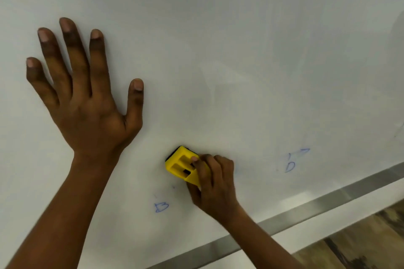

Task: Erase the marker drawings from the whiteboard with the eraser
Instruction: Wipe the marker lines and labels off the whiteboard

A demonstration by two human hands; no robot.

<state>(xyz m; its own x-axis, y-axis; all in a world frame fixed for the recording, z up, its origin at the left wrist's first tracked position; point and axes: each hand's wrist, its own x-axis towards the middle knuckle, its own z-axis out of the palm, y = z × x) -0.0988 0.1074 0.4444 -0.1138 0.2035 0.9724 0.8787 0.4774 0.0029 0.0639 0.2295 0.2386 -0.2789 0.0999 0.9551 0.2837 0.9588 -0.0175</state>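
Low on the whiteboard [240,50], right hand [215,183] grips yellow eraser [181,164] w/ blue marks [161,207] unwiped; left hand [87,102] splayed flat, holding nothing. Risk: strokes pass betw. the scribbles & miss them.

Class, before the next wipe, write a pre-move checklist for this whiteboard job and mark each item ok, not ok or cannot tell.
1. Right hand grips the yellow eraser: ok.
2. Eraser's dark pad faces the whiteboard: ok; firm contact: cannot tell.
3. Left hand lies flat on the board, clear of the marks: ok.
4. Board free of drawings: not ok; a blue mark below the eraser and a blue mark to the right remain.
5. Path to either mark unobstructed: ok.
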